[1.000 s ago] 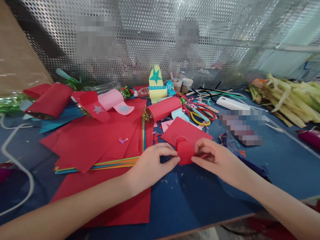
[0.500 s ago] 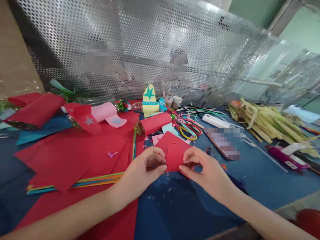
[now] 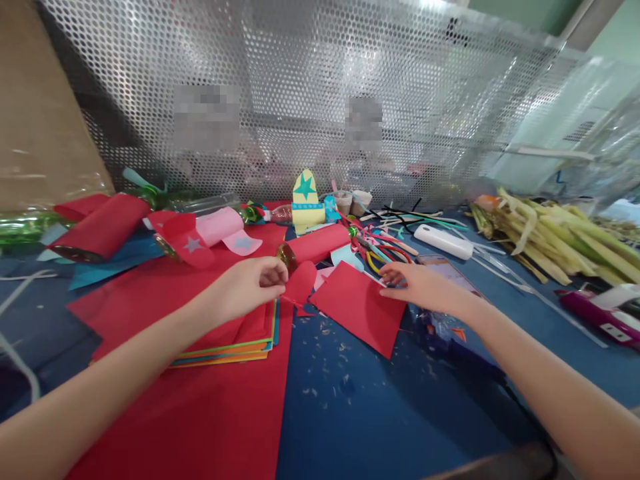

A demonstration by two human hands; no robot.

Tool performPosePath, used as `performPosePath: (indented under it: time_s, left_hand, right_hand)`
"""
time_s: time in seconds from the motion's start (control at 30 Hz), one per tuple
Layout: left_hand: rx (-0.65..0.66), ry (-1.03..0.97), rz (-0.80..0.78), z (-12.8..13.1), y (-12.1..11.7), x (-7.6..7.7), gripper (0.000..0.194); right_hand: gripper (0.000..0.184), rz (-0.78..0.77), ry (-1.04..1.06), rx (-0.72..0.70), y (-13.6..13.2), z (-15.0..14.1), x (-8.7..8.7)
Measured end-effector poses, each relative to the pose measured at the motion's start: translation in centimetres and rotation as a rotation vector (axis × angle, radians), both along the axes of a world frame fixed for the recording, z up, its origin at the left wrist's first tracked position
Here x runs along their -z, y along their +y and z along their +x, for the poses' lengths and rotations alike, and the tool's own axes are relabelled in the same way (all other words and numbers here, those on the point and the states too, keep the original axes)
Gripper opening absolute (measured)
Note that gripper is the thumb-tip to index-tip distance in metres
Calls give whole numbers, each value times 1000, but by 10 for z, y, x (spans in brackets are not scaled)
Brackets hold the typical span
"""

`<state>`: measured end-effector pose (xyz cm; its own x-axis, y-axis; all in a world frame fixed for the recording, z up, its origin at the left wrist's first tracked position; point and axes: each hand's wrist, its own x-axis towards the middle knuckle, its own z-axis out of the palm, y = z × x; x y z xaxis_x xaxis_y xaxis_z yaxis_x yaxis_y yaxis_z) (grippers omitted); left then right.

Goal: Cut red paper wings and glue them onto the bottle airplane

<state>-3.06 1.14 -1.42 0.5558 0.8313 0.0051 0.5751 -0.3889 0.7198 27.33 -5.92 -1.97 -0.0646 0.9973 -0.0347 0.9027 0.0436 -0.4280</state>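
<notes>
Left hand (image 3: 253, 288) had thumb and fingertips pinched on a small red cutout (image 3: 301, 281) with a rounded end. Cutout sat just left of the red square (image 3: 363, 310), near the right edge of the paper stack (image 3: 250, 327). Right hand (image 3: 417, 287) was half-curled, thumb and fingertips apart, over the upper right corner of the square; couldn't tell if it touched the paper. Scissors (image 3: 371, 259), yellow handle showing, lay just beyond those fingers. Phone (image 3: 450, 270) was partly hidden by the right forearm.

Square lay flat and skewed on the blue surface (image 3: 340, 427), pale specks scattered in front of it. Stack showed red on top with yellow, orange and blue edges, and overlapped a large red sheet (image 3: 225, 413) under the left forearm.

Behind the cutout: red-wrapped bottle (image 3: 323, 243) on its side, then a yellow piece (image 3: 306, 200) upright with a green star. Left back: red tube (image 3: 107, 227) and pink tube (image 3: 220, 227), both lying down. Right side: white-handled tool (image 3: 443, 241), pile of husks (image 3: 565, 237), magenta tool (image 3: 590, 310) at the edge of view. Perforated metal screen (image 3: 300, 80) stood across the back.
</notes>
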Motion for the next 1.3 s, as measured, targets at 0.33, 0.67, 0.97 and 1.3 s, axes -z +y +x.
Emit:
performPosePath:
  time_s: [0.33, 0.67, 0.97, 1.3]
  left_hand:
    - [-51, 258, 123, -11, 8, 6, 15]
    - [-113, 140, 388, 9, -16, -4, 18]
    - [6, -220, 183, 22, -37, 6, 25]
    - [275, -418, -367, 37, -70, 39, 69]
  right_hand:
    - [25, 1, 16, -66, -8, 4, -2]
    - [27, 422, -82, 331, -17, 23, -33]
    - [35, -86, 186, 105, -35, 16, -42]
    - [26, 272, -61, -224, -21, -20, -27]
